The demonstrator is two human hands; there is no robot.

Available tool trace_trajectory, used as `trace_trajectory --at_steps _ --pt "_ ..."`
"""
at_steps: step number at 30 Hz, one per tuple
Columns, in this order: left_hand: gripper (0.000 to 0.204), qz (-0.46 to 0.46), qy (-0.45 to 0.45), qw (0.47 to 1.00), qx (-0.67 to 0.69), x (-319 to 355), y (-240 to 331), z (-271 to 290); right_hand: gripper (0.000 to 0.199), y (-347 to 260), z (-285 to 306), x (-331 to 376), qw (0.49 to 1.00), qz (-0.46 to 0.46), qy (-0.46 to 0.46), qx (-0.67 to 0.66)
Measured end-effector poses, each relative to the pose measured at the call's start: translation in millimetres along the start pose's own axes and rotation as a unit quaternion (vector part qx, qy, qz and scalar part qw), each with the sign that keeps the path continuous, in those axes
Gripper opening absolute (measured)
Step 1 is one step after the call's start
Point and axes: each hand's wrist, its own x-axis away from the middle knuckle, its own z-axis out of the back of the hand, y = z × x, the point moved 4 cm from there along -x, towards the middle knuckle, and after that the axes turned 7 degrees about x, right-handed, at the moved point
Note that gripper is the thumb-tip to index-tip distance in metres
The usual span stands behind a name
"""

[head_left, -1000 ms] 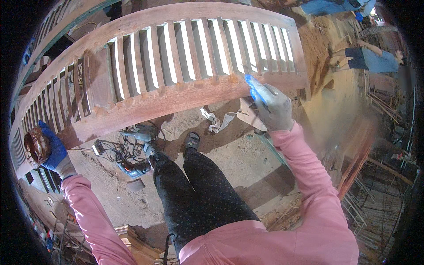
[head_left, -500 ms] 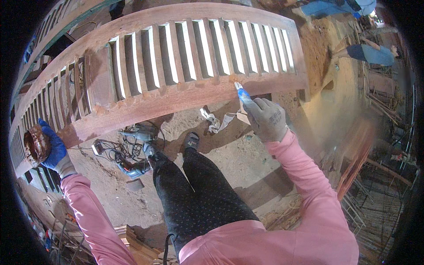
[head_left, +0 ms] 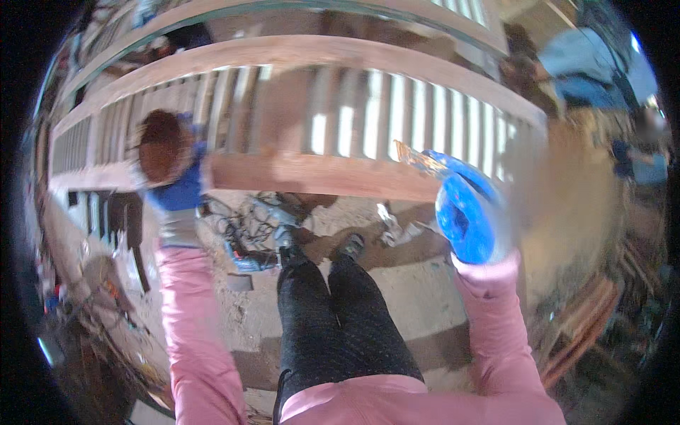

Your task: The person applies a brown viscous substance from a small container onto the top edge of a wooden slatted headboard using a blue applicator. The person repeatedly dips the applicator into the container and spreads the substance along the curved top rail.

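Note:
My left hand (head_left: 180, 185), in a blue and grey glove, is closed round a round brown-stained pot (head_left: 161, 147). The pot tilts its dark mouth up over the left part of a long slatted wooden panel (head_left: 319, 175). My right hand (head_left: 467, 212), also gloved, shows its blue palm side, with the fingers curled round a paintbrush (head_left: 419, 159). The brush's bristle end points left, over the panel's near rail and slats; whether it touches the wood I cannot tell. Bright light comes through the gaps between several slats. Motion blurs both hands.
A second wooden frame (head_left: 297, 10) lies beyond the panel. On the dirt floor by my feet are a blue power tool (head_left: 249, 263), tangled cables (head_left: 237, 227) and a pale rag (head_left: 397, 230). Another person (head_left: 584, 67) in blue is at the far right. Planks (head_left: 584, 329) lie at right.
My right hand has lifted the paintbrush off the near rail and rolled over, palm side now showing. My left hand has raised the pot and brought it rightward. The whole view has shifted.

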Motion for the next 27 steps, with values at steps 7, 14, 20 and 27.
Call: trace_trajectory --at_steps 7,14,20,27 --pt "0.097 0.221 -0.081 0.957 0.172 86.1 -27.9 -59.1 0.024 -68.5 -135.2 -25.2 0.802 0.443 -0.127 0.380" --pt "0.066 0.237 -0.059 0.969 0.048 98.3 -55.6 -70.5 0.011 -60.8 -161.3 -40.6 0.668 0.475 -0.121 0.560" --pt "0.069 -0.099 -0.209 0.936 -0.265 106.1 -51.6 -54.2 0.023 -54.0 -151.2 -61.6 0.910 0.107 -0.312 0.252" --pt "0.084 0.246 -0.148 0.912 0.292 111.3 -59.1 -83.5 0.024 -44.7 -132.8 -56.4 0.899 0.182 -0.188 0.352"
